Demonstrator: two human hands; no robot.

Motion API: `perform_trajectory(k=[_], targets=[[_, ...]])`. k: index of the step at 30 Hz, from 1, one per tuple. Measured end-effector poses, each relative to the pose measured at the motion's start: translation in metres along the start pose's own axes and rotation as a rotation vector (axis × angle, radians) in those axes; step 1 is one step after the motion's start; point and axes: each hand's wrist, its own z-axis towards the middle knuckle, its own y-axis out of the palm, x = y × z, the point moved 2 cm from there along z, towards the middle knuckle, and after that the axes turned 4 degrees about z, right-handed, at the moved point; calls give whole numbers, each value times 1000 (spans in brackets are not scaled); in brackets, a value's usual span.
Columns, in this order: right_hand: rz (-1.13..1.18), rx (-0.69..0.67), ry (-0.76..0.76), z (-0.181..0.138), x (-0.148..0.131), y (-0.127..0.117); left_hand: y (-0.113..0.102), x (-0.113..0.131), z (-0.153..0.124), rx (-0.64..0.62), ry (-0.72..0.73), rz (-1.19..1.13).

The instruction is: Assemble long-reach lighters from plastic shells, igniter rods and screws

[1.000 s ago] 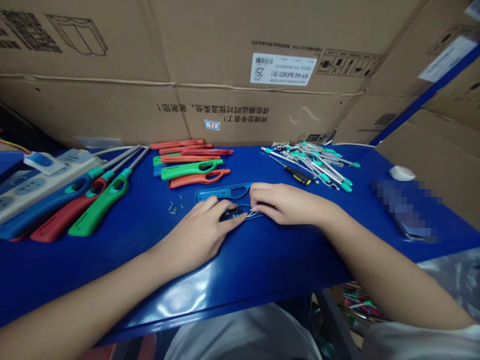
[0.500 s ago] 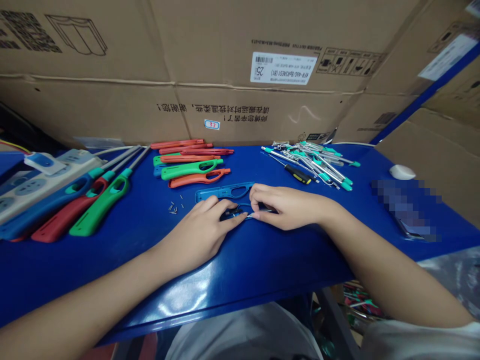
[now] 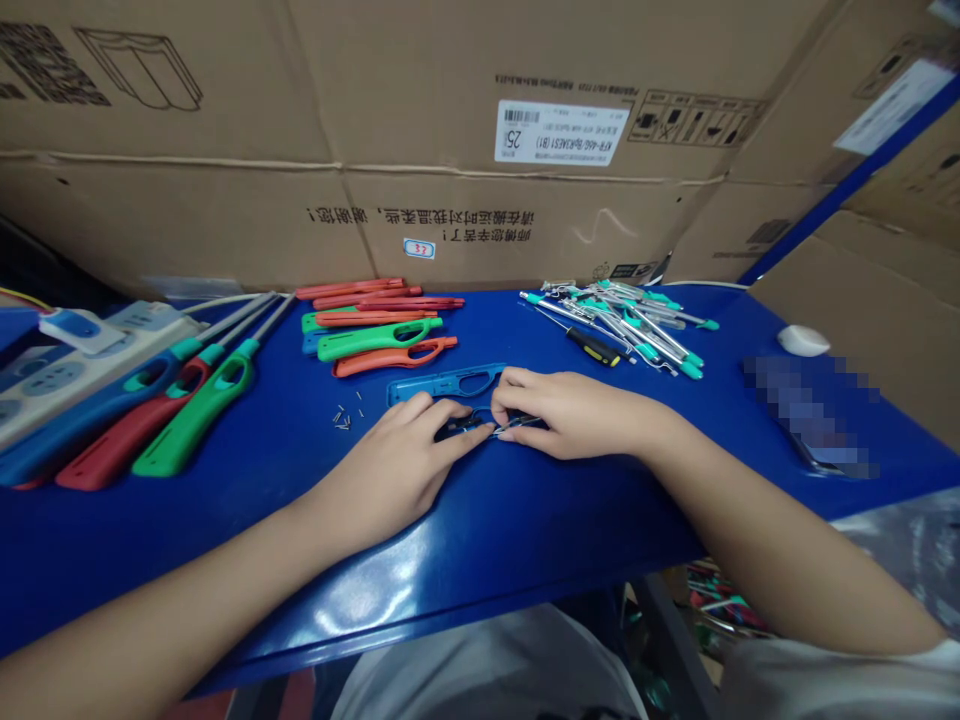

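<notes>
My left hand (image 3: 409, 450) grips a blue lighter handle half (image 3: 484, 412) with dark parts inside, its thumb and index finger pressed along it. At the same piece, my right hand (image 3: 551, 415) pinches with thumb and index finger around what looks like a thin wire; the fingers hide most of it. Just behind both hands lies another blue handle half (image 3: 448, 384), its hollow inner side up. Several small screws (image 3: 345, 415) are scattered to the left of my left hand.
Red, orange and green handle shells (image 3: 386, 340) are piled at the back. Right of them lie metal lighter tubes (image 3: 630, 325) and a black-yellow screwdriver (image 3: 592, 345). Assembled lighters (image 3: 191, 415) rest by a power strip (image 3: 82, 370) on the left. A cardboard wall (image 3: 420, 200) stands behind.
My right fingertips have shifted slightly at the blue handle half, while my left hand keeps its hold. The whole view has moved a little.
</notes>
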Motion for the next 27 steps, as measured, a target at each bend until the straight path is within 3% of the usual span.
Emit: perform_trajectory(k=[10, 17, 27], targets=[[161, 37, -26, 0, 0, -4, -7, 1, -2, 116, -147, -59], [81, 54, -20, 1, 1, -2, -9, 5, -5, 142, -114, 93], [218, 100, -28, 4, 7, -3, -8, 10, -8, 93, -56, 171]])
